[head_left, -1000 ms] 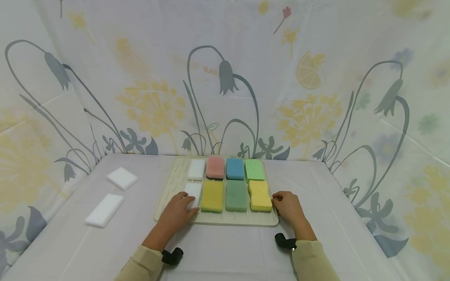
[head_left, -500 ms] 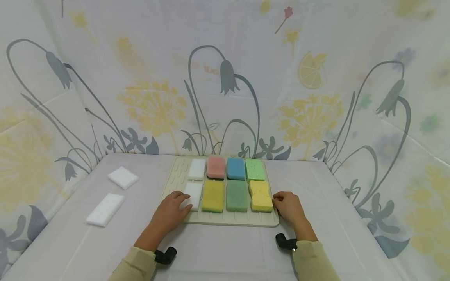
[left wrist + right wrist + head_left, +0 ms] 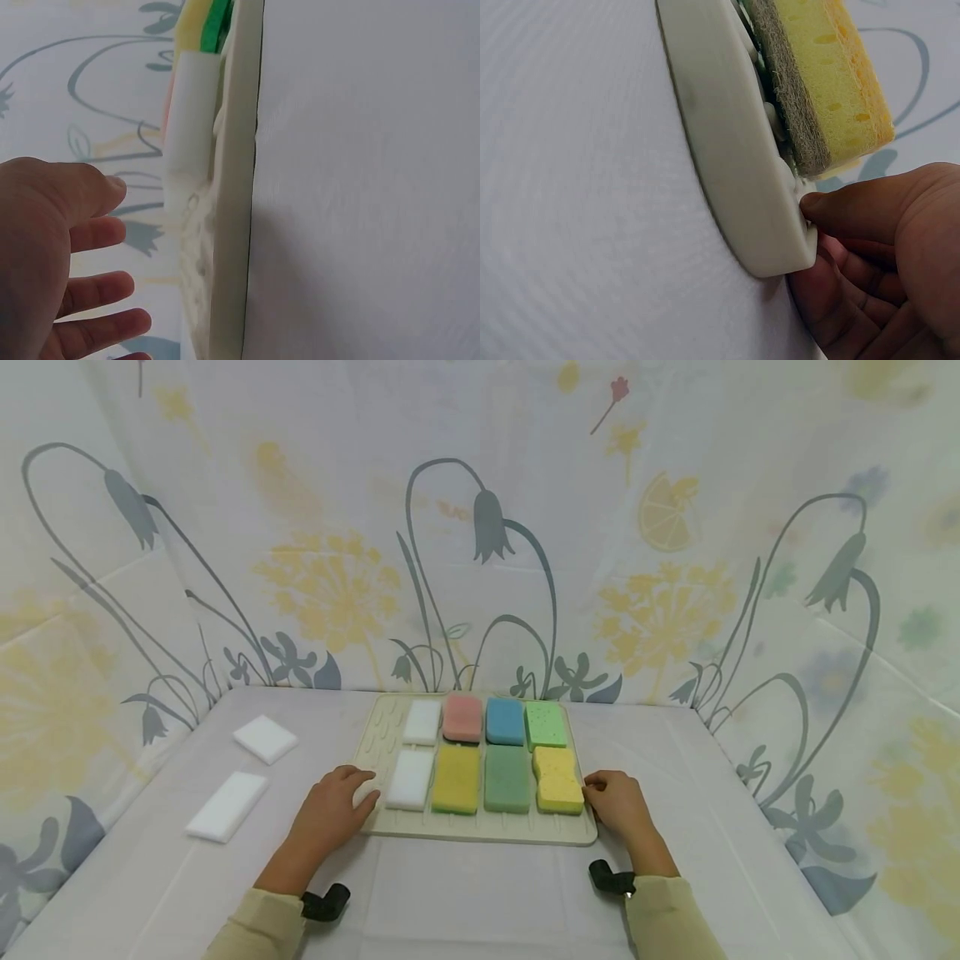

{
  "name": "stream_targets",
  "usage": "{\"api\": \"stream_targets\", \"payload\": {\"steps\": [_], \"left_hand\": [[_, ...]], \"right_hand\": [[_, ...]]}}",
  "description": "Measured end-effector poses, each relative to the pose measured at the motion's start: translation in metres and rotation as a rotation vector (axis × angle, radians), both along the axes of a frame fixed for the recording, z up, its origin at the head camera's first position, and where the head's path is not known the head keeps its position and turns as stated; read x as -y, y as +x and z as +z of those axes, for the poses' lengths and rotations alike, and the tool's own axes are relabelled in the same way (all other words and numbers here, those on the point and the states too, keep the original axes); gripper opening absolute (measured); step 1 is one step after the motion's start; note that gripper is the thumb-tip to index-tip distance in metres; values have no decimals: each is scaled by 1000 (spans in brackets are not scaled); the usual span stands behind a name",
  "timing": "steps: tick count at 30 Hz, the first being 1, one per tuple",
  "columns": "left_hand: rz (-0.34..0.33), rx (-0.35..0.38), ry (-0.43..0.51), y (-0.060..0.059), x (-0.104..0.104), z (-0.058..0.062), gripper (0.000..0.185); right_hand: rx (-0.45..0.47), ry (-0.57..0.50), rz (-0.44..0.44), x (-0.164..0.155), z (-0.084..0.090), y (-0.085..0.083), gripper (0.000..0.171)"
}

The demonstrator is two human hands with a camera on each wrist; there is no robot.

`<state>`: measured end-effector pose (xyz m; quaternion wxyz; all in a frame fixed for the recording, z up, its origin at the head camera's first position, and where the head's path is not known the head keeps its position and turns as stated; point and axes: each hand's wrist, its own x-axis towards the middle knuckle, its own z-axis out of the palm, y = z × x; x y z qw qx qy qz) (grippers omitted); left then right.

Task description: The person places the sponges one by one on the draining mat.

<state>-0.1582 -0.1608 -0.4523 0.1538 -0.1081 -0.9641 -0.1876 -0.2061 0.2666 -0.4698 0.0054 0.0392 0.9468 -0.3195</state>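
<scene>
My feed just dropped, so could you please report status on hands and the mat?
Left hand open beside mat's near-left corner. Right hand pinching its near-right corner. Eight sponges on it, nothing in the way.

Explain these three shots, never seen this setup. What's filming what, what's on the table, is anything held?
No machine here: a person works with two bare hands and wears three cameras. The wide shot is from the head, looking down at the table. The other two are from the wrists, each close to its own hand.

On the white table lies a beige mat. It carries eight sponges in two rows: two white, then pink, blue, green, orange-yellow, dark green and a wavy yellow sponge.

Two more white blocks lie on the cloth to the left, off the mat.

The left hand is at the mat's near-left corner, fingers relaxed, holding nothing. The right hand grips the mat's near-right corner; the right wrist view shows the thumb on top and fingers under the edge.
</scene>
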Motion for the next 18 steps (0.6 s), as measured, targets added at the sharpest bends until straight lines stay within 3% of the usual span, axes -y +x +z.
{"api": "stream_targets", "payload": {"steps": [18], "left_hand": [[94, 9, -68, 7, 48, 9, 34]], "right_hand": [[6, 16, 8, 0, 3, 2, 29]]}}
